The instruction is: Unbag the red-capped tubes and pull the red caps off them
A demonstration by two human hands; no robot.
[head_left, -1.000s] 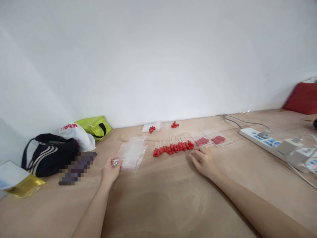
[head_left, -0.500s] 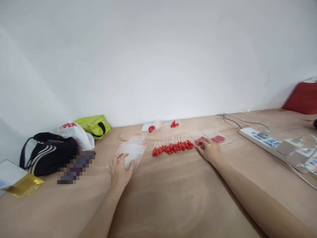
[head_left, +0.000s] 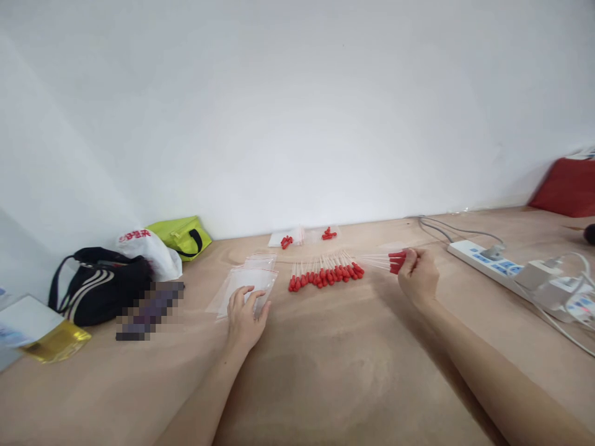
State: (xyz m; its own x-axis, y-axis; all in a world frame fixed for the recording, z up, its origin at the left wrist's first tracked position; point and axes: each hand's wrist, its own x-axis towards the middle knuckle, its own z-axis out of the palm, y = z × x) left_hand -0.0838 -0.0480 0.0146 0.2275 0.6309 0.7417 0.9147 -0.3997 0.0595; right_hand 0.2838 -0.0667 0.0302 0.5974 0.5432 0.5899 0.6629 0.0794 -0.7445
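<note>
My left hand (head_left: 246,313) lies flat with fingers spread on a stack of clear zip bags (head_left: 246,282) on the wooden table (head_left: 325,371). My right hand (head_left: 418,272) is closed round a bunch of red-capped thin droppers (head_left: 388,260), lifted just off the table and pointing left. A row of loose red-capped droppers (head_left: 325,274) lies between the two hands. Two small bags with red caps (head_left: 307,235) sit farther back by the wall.
A black striped bag (head_left: 100,285), a white plastic bag (head_left: 149,251) and a green pouch (head_left: 181,234) sit at the left. A white power strip (head_left: 483,263) with plugs and cables runs along the right. A red object (head_left: 564,186) stands at the far right.
My right hand closed on a bunch of droppers and lifted it to the right. My left hand slid right and flattened on the bags.
</note>
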